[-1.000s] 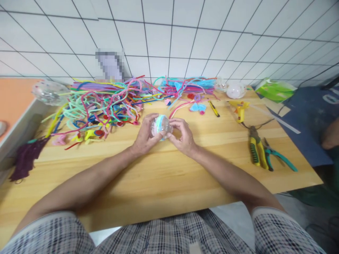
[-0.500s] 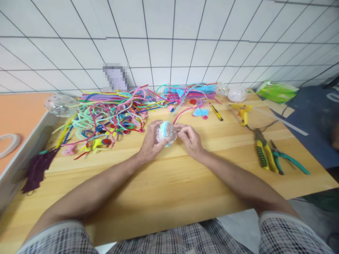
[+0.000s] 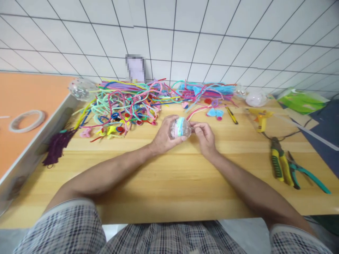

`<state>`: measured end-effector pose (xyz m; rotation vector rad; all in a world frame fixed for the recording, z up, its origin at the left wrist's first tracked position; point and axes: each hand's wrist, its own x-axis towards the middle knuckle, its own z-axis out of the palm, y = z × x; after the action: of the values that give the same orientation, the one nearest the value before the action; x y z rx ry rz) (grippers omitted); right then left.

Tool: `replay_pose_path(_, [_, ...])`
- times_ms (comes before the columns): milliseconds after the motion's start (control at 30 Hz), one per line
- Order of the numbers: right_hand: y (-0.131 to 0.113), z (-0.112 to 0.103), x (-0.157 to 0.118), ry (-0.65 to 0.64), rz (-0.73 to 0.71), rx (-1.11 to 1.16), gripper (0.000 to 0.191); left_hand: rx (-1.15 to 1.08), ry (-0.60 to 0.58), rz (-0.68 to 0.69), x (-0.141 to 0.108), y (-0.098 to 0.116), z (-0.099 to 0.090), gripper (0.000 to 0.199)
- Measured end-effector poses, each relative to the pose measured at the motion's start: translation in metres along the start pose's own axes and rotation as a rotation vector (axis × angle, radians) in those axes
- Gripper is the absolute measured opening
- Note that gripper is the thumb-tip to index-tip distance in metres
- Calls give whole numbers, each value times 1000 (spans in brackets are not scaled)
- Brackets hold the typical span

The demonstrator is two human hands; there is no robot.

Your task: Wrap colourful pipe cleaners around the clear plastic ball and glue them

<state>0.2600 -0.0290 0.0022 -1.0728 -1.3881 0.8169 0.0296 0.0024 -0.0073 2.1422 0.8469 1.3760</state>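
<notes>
My left hand (image 3: pixel 167 137) is wrapped round a clear plastic ball (image 3: pixel 187 131) from its left side, thumb along the near face. Bands of pastel fuzzy pipe cleaner (image 3: pixel 180 127), in blue, mint and pink, run around the ball's middle. At the ball's right end, my right hand (image 3: pixel 204 137) is closed in a pinch. What lies between those fingertips is too small to make out. Just beyond the hands, pink and red pipe cleaners (image 3: pixel 197 111) lie on the wooden table (image 3: pixel 169 183).
A tangled heap of colourful pipe cleaners (image 3: pixel 124 102) spreads at the back left, near a purple tassel (image 3: pixel 58 146). To the right lie a yellow cutter knife (image 3: pixel 232 115), a yellow glue gun (image 3: pixel 261 121), yellow-green pliers (image 3: pixel 280 162) and teal-handled pliers (image 3: pixel 308 173). Another clear ball (image 3: pixel 256 97) sits behind.
The head view has shifted, so most of the scene sits further right in the picture. Both hands stay at the ball in much the same hold.
</notes>
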Motion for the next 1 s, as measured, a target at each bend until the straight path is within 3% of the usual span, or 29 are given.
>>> replay_pose_path(200, [4, -3, -2, -33, -29, -69, 44, 6, 20, 49, -2, 5, 0, 74])
replay_pose_path(467, [3, -5, -4, -28, 9, -89, 39, 13, 41, -50, -4, 7, -4, 68])
replay_pose_path(600, [3, -6, -4, -6, -13, -98, 35, 22, 98, -73, 10, 15, -14, 60])
replay_pose_path(700, [2, -7, -1, 18, -1, -85, 33, 57, 190, -88, 33, 17, -34, 46])
replay_pose_path(800, [-6, -8, 4, 38, 67, -39, 31, 110, 273, -93, 60, 3, -68, 38])
replay_pose_path(933, [-27, -10, 14, 1, 140, -1, 23, 276, 304, -234, 89, -43, -121, 31])
replay_pose_path(1000, [-37, -10, 20, -47, 133, 8, 22, 404, 274, -294, 99, -69, -138, 21])
